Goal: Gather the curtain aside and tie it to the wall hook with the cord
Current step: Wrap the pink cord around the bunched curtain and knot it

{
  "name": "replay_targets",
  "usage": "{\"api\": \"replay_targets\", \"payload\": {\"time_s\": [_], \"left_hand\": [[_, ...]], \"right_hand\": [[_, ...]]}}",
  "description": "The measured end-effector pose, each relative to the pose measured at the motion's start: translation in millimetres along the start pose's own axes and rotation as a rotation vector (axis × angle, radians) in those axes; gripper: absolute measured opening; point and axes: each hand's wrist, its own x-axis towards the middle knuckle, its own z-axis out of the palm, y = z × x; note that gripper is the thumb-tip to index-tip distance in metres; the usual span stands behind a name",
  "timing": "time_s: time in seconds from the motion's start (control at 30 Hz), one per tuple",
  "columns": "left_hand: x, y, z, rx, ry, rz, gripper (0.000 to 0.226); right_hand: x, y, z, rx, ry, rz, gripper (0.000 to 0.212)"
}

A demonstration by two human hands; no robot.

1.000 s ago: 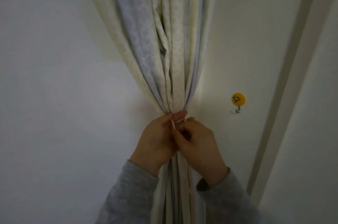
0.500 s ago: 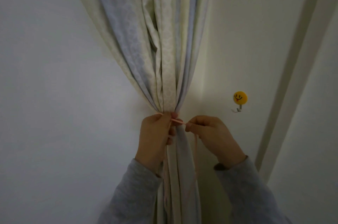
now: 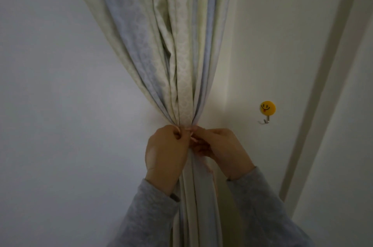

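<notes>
A cream and pale blue patterned curtain [image 3: 181, 55] hangs bunched into a narrow bundle in the middle of the view. My left hand [image 3: 166, 152] grips the bundle at its waist, fingers closed on a thin pink cord [image 3: 209, 168]. My right hand [image 3: 222, 148] meets it from the right and pinches the same cord at the bundle; a loose end trails down the fabric below. A yellow smiley-face wall hook [image 3: 267, 110] with a small metal hook under it sits on the wall to the right, apart from both hands.
A white wall [image 3: 60, 105] lies behind the curtain on the left. A pale door or window frame [image 3: 314, 105] runs diagonally down the right side, just beyond the hook.
My right hand, which had drawn the cord out to the right half a second ago, has come back against my left hand at the bundle. The curtain stays gathered.
</notes>
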Motion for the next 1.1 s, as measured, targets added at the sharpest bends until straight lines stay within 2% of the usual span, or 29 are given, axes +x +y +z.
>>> {"api": "replay_targets", "payload": {"time_s": [0.17,0.2,0.27,0.33,0.47,0.6,0.73,0.87,1.0,1.1], "left_hand": [[0,-9,4,-0.037,-0.116,-0.030,0.031],[0,-10,5,-0.059,-0.142,-0.046,0.032],[1,-11,7,-0.101,-0.163,-0.062,0.037],[2,-9,6,-0.154,-0.172,-0.057,0.039],[-2,-4,2,-0.390,-0.227,-0.064,0.027],[-5,-1,5,-0.429,-0.212,-0.086,0.025],[-7,3,9,-0.436,-0.205,-0.085,0.028],[-7,3,10,-0.450,-0.215,-0.073,0.024],[-7,3,11,-0.433,-0.227,-0.079,0.026],[-6,3,10,-0.423,-0.235,-0.091,0.028]], "right_hand": [[1,5,6,-0.125,0.156,-0.155,0.012],[1,5,6,-0.092,0.173,-0.158,0.005],[3,5,6,0.039,0.186,-0.137,0.015],[3,5,5,0.193,0.123,-0.133,0.019],[1,6,0,0.428,-0.043,-0.092,0.022],[3,5,-3,0.509,-0.095,-0.041,0.025],[1,5,-5,0.348,-0.048,-0.102,0.019],[-2,6,-5,0.157,0.091,-0.157,0.012],[-5,4,-6,0.028,0.167,-0.199,0.013],[-7,-2,-12,-0.204,0.273,-0.268,0.021]]}}
